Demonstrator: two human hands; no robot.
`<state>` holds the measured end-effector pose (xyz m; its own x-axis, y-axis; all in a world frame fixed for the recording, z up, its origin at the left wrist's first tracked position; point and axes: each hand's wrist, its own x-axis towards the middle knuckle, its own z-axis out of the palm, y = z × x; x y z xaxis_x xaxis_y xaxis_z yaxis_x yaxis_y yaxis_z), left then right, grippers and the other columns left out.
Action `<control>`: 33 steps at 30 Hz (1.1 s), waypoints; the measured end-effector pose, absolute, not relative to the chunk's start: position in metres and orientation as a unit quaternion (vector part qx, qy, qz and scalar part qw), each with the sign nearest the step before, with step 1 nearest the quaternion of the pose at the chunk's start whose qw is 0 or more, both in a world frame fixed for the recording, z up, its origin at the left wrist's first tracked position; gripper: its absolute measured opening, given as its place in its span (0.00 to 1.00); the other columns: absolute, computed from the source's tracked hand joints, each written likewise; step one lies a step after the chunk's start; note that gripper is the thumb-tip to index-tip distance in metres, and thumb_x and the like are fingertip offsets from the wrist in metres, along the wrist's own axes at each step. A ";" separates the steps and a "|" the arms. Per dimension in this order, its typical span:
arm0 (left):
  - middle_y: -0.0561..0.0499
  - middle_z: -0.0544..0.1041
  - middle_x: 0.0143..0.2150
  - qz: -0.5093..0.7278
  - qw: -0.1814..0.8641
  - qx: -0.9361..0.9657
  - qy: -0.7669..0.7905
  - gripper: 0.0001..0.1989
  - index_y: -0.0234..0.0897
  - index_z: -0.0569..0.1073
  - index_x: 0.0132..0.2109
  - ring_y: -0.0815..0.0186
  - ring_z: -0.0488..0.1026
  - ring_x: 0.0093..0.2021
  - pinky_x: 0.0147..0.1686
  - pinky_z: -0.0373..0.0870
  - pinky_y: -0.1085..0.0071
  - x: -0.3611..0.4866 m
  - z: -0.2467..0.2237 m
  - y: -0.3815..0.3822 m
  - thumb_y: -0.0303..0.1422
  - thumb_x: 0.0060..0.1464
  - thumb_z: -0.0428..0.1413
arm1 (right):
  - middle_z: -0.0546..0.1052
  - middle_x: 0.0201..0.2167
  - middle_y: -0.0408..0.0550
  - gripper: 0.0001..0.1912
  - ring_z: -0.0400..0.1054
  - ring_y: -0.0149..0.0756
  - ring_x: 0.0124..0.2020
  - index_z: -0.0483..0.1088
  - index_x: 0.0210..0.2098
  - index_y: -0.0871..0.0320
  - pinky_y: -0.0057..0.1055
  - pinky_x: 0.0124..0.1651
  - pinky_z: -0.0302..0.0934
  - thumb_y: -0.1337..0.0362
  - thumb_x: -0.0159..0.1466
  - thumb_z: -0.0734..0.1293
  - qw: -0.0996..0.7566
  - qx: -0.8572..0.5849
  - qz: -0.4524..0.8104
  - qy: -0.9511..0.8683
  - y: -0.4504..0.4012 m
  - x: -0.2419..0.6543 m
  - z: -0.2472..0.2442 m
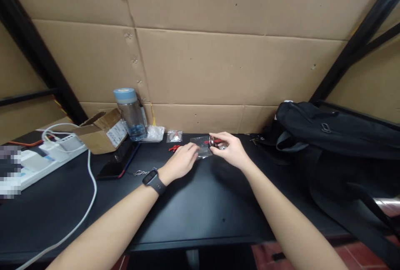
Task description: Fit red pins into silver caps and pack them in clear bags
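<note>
A small clear plastic bag point(204, 150) lies between my two hands on the black desk. My left hand point(184, 159), with a dark watch on its wrist, has its fingers closed at the bag's left edge. In my right hand point(233, 149), thumb and fingers are closed around a round shiny metal keychain pendant point(213, 141) with red on it, at the bag's right side. The fingers hide part of the pendant. Red cords point(174, 148) lie just beyond my left hand. Behind them is a small clear packet point(174, 136) with a round item inside.
Left of my hands are a water bottle point(131, 116), an opened cardboard box point(101, 132), a dark phone point(120, 163), a metal chain point(140, 173) and a white power strip point(53, 157) with cables. A black backpack point(325, 145) occupies the right. Cardboard point(203, 70) walls the back.
</note>
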<state>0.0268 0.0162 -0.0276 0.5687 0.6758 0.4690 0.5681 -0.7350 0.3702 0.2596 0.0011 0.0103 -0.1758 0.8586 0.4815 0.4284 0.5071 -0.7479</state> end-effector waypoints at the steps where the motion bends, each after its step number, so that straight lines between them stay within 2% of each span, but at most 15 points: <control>1: 0.41 0.74 0.54 0.266 0.066 0.897 0.346 0.14 0.37 0.72 0.54 0.56 0.72 0.54 0.55 0.69 0.57 0.026 -0.031 0.017 0.34 0.69 0.46 | 0.79 0.44 0.50 0.23 0.75 0.37 0.40 0.78 0.51 0.55 0.32 0.46 0.70 0.63 0.55 0.74 0.429 -0.454 0.187 -0.758 0.001 0.266 0.014; 5: 0.41 0.72 0.57 0.183 0.040 0.922 0.338 0.16 0.39 0.70 0.57 0.55 0.71 0.56 0.53 0.69 0.56 0.026 -0.041 0.017 0.33 0.69 0.43 | 0.80 0.33 0.45 0.22 0.72 0.33 0.31 0.79 0.47 0.57 0.28 0.39 0.65 0.64 0.52 0.74 0.290 -0.500 0.141 -0.804 -0.003 0.282 0.024; 8: 0.43 0.72 0.59 0.163 0.040 0.926 0.337 0.18 0.41 0.69 0.60 0.55 0.70 0.57 0.55 0.67 0.56 0.030 -0.040 0.013 0.34 0.70 0.42 | 0.78 0.26 0.41 0.13 0.70 0.31 0.28 0.78 0.38 0.57 0.25 0.34 0.61 0.63 0.53 0.73 0.231 -0.516 0.150 -0.811 -0.006 0.285 0.026; 10: 0.43 0.72 0.59 0.159 0.036 0.928 0.334 0.19 0.42 0.69 0.61 0.54 0.69 0.57 0.55 0.65 0.54 0.033 -0.037 0.008 0.37 0.71 0.42 | 0.77 0.25 0.41 0.10 0.69 0.31 0.27 0.77 0.35 0.57 0.25 0.33 0.60 0.63 0.52 0.72 0.203 -0.518 0.152 -0.817 -0.007 0.285 0.026; 16: 0.43 0.72 0.57 0.151 0.024 0.937 0.315 0.20 0.46 0.70 0.62 0.47 0.58 0.66 0.59 0.58 0.48 0.039 -0.031 -0.003 0.40 0.70 0.43 | 0.79 0.29 0.42 0.18 0.70 0.32 0.27 0.74 0.39 0.56 0.25 0.33 0.60 0.66 0.48 0.72 0.162 -0.544 0.143 -0.811 -0.009 0.288 0.026; 21: 0.44 0.69 0.61 0.143 0.071 0.948 0.275 0.20 0.49 0.67 0.65 0.54 0.65 0.62 0.58 0.61 0.54 0.039 -0.031 -0.004 0.40 0.70 0.44 | 0.78 0.28 0.41 0.15 0.70 0.33 0.28 0.74 0.37 0.55 0.25 0.32 0.58 0.66 0.49 0.72 0.123 -0.536 0.146 -0.822 -0.010 0.288 0.027; 26: 0.45 0.67 0.64 0.143 0.082 0.948 0.271 0.20 0.52 0.68 0.64 0.54 0.63 0.64 0.59 0.60 0.54 0.040 -0.031 -0.006 0.41 0.70 0.44 | 0.79 0.32 0.44 0.17 0.72 0.36 0.33 0.74 0.38 0.55 0.25 0.33 0.58 0.65 0.48 0.75 0.111 -0.544 0.123 -0.823 -0.006 0.285 0.016; 33: 0.46 0.63 0.68 0.149 0.085 0.949 0.265 0.20 0.56 0.68 0.65 0.51 0.60 0.67 0.62 0.58 0.51 0.038 -0.037 -0.003 0.41 0.69 0.47 | 0.79 0.33 0.46 0.16 0.72 0.37 0.32 0.75 0.33 0.54 0.27 0.33 0.58 0.58 0.49 0.80 0.148 -0.553 0.094 -0.814 -0.002 0.275 0.004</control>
<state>0.0377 -0.0030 -0.0370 0.8147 0.5287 0.2384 0.4777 -0.8448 0.2409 0.2752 -0.0016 0.0040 -0.3439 0.9290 0.1371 0.8729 0.3700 -0.3179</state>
